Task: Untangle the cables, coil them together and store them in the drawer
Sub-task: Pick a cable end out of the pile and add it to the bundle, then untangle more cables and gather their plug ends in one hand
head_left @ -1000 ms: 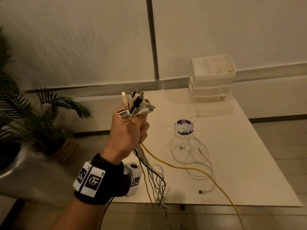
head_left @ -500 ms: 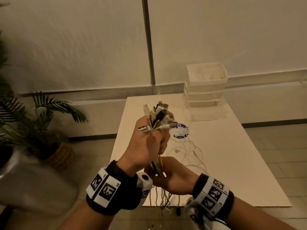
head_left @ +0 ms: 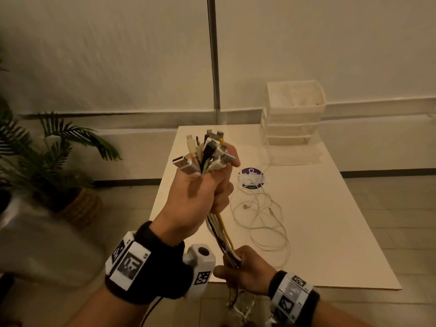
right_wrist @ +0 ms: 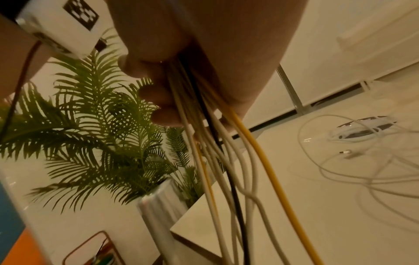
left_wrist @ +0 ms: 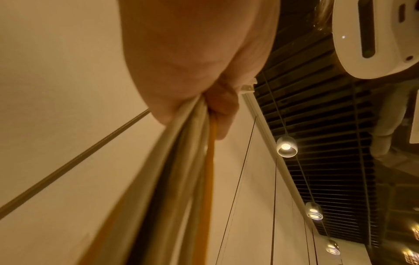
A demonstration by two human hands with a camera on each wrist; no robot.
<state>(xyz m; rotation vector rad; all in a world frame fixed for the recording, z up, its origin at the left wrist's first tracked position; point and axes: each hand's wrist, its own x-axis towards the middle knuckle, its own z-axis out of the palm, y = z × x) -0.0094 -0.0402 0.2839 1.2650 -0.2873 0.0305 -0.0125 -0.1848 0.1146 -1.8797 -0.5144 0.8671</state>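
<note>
My left hand grips a bundle of cables upright in its fist, with several plugs fanning out above the knuckles. White, black and yellow strands run down from it into my right hand, which holds the same bundle lower down, near the table's front edge. Below that hand the cables hang loose past the edge. In the left wrist view the cables leave my fist as a tight sheaf. A white drawer unit stands at the table's far right.
A loose white cable lies looped on the white table, running to a round purple disc. A potted palm stands on the floor at left, and a white vase sits by the table corner.
My right hand came into view, took hold of the bundle under my left fist, then slid down the cables toward me. The left hand rose slightly with the plugs.
</note>
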